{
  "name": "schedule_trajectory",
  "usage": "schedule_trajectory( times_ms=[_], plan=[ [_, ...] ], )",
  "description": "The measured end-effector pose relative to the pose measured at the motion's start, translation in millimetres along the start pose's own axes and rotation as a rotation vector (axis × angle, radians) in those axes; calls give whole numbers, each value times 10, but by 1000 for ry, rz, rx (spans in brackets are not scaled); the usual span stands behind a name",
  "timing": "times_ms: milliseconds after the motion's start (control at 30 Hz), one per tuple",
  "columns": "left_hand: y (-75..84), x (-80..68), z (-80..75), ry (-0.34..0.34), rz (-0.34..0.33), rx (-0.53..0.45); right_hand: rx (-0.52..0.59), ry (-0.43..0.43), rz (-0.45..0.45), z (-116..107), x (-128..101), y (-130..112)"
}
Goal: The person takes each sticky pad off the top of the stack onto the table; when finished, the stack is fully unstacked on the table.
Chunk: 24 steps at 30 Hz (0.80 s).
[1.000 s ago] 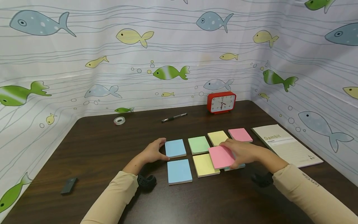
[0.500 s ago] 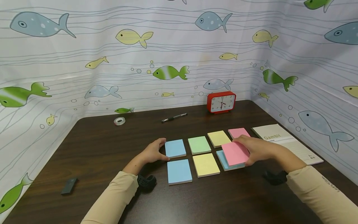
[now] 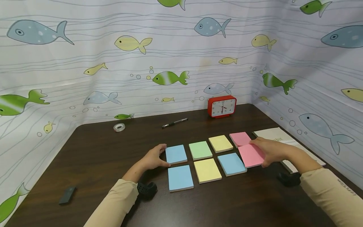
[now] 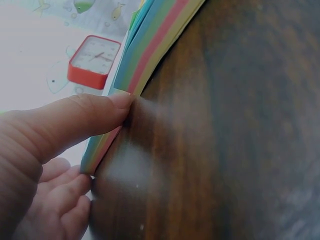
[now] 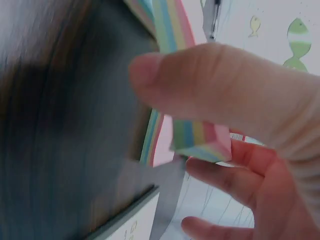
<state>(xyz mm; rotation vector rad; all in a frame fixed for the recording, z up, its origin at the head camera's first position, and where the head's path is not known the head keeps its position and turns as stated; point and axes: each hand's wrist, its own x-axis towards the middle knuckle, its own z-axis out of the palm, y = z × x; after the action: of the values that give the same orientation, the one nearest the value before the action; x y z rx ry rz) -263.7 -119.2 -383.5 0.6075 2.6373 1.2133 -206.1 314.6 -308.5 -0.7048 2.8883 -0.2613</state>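
Note:
Several sticky-note pads lie in two rows on the dark wooden table (image 3: 93, 157). My right hand (image 3: 269, 151) grips a pink pad (image 3: 250, 156) at the right end of the near row; in the right wrist view the thumb (image 5: 210, 85) and fingers pinch its multicoloured edge (image 5: 200, 142). Behind it lies another pink pad (image 3: 239, 138). My left hand (image 3: 153, 157) holds the left edge of a blue pad (image 3: 175, 154); in the left wrist view its thumb (image 4: 85, 117) presses the pad's striped edge (image 4: 145, 55). Between lie green (image 3: 199, 149), yellow (image 3: 220, 143), blue (image 3: 231, 164), yellow (image 3: 207, 170) and blue (image 3: 180, 178) pads.
A white booklet (image 3: 286, 142) lies right of the pads under my right forearm. At the back stand a red clock (image 3: 221, 106), a pen (image 3: 174, 123) and a tape roll (image 3: 119, 127). A small dark block (image 3: 67, 194) lies front left. Fish-print curtains wall the table.
My right hand carried the pink pad rightward, from over the near row's yellow and blue pads to the row's right end, uncovering the blue pad. The left hand stayed put.

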Motion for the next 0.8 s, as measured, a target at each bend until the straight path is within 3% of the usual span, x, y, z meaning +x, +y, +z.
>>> schedule_trajectory(
  times_ms=[367,533,800],
  plan=[
    [-24,-54,-64,5,1,-9,-87,-81,7,44,143,102],
    [-9,-84,-99,7,49,10,-150,-114,30,72,242,94],
    [-9,-47,-91,8,4,1,-288,-163,112,124,321,57]
  ],
)
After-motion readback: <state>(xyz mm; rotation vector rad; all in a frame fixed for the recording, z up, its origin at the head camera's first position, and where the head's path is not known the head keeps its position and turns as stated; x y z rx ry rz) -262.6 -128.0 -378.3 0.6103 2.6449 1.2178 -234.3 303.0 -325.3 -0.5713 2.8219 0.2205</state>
